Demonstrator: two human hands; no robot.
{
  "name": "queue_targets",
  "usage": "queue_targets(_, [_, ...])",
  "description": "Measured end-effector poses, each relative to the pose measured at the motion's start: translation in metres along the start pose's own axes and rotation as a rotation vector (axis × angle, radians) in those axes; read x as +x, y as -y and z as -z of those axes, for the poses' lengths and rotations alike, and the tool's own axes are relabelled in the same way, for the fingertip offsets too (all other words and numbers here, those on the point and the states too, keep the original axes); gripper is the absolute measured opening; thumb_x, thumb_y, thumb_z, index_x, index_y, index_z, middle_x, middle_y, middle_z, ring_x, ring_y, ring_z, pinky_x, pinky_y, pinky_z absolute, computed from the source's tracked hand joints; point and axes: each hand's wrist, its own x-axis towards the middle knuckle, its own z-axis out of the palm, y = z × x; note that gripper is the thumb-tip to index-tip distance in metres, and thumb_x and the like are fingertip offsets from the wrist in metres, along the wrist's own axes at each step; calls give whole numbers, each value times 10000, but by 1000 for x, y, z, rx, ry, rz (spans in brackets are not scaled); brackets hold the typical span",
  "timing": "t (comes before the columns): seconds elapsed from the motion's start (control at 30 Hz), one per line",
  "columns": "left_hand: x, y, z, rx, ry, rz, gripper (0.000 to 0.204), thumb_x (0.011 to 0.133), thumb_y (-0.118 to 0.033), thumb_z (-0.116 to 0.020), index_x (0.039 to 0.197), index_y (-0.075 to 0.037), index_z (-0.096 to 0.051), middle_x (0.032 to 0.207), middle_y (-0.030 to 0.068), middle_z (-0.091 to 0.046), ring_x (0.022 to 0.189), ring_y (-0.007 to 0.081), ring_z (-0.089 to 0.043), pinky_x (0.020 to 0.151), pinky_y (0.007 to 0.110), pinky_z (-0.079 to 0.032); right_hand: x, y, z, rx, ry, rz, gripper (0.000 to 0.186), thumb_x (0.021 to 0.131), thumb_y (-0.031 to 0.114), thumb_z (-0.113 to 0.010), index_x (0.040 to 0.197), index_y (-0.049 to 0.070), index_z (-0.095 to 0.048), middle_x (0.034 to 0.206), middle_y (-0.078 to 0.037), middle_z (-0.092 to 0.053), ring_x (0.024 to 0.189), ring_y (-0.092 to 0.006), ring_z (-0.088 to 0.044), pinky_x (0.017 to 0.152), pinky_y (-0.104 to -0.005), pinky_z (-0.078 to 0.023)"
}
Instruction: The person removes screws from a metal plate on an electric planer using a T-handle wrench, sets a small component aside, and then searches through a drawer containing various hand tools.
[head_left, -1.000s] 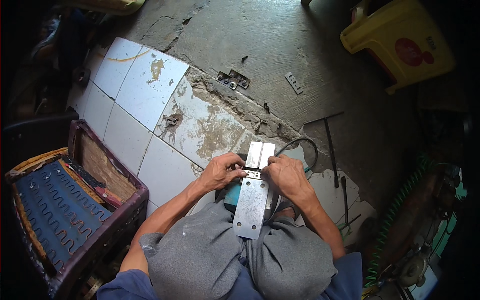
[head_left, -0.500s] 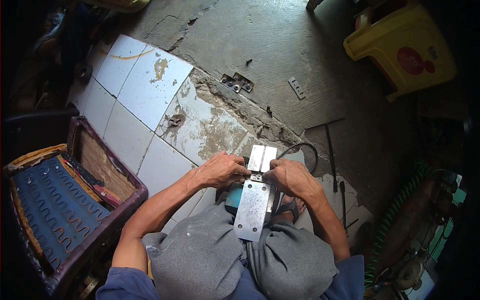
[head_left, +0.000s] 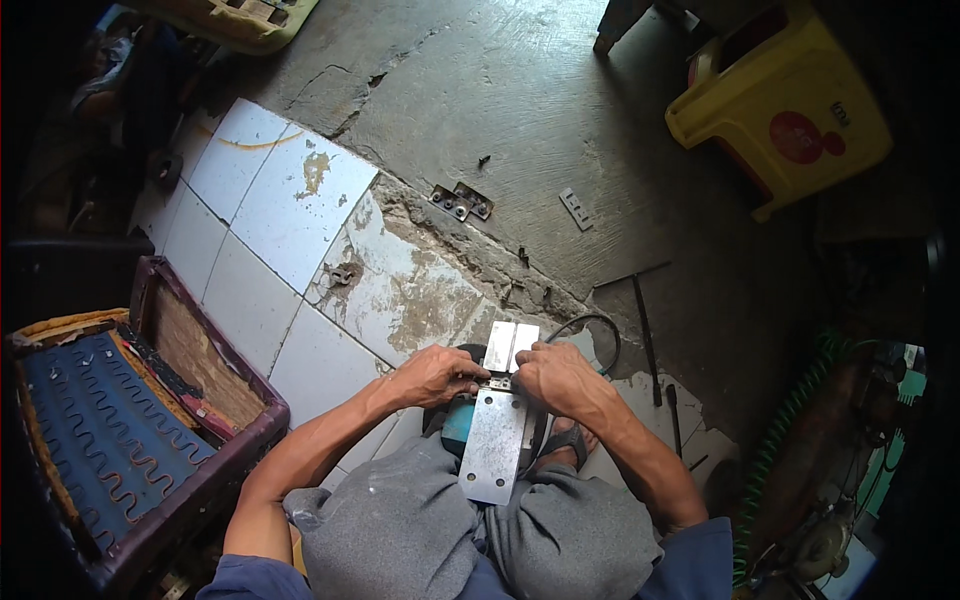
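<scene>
A: "Room and edges?"
B: "Concrete floor [head_left: 540,130], ahead; white tiles [head_left: 280,230], left, edge broken."
A: "Obstacles?"
B: "Spring seat [head_left: 110,430], purple frame, far left. Yellow stool [head_left: 790,115], upper right. Teal machine [head_left: 491,445], metal-plated, at the knees. Black T-shaped rod [head_left: 645,332], right."
A: "Grip?"
B: "Left hand [head_left: 432,377], right hand [head_left: 556,379]: fingertips at opposite ends of slotted metal piece [head_left: 499,383], between the machine's plates; whether clenched, cannot tell."

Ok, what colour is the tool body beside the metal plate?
The tool body is teal, left of the metal plate; the head view shows it best.
</scene>
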Motion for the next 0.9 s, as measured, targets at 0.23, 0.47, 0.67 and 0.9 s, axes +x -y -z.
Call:
queue_targets(0.23, [3, 3, 2, 113, -38, -77, 233, 873, -173, -728, 1092, -99, -762, 888, 102, -727, 841, 276, -690, 768, 407, -531, -1, -2, 6, 49, 141, -27, 113, 794, 103, -631, 848, 55, -718, 951, -108, -687, 940, -289, -682, 755, -410, -573])
queue_targets(0.47, [5, 9, -3, 382, -45, -270, 240, 871, -123, -668, 1101, -121, -736, 822, 40, -689, 825, 227, -656, 780, 392, -469, -7, -4, 1, 94, 137, -25, 161, 814, 108, -634, 930, 44, -725, 966, -128, -680, 945, -314, -670, 795, -416, -562])
queue_targets(0.67, [1, 8, -8, 378, -59, -273, 227, 882, -126, -638, 1096, -92, -703, 877, 52, -681, 910, 227, -659, 807, 382, -448, -9, -5, 3, 147, 172, -82, 216, 844, 120, -625, 1012, 65, -749, 988, -138, -683, 981, -319, -666, 831, -426, -549])
queue_targets(0.9, [-2, 15, -22, 319, -188, -324, 301, 799, -38, -659, 1097, -75, -672, 829, 57, -639, 825, 228, -626, 769, 359, -450, -6, 1, 4, 41, 160, -47, 157, 844, 139, -626, 924, 65, -739, 998, -127, -675, 1005, -290, -656, 835, -430, -542])
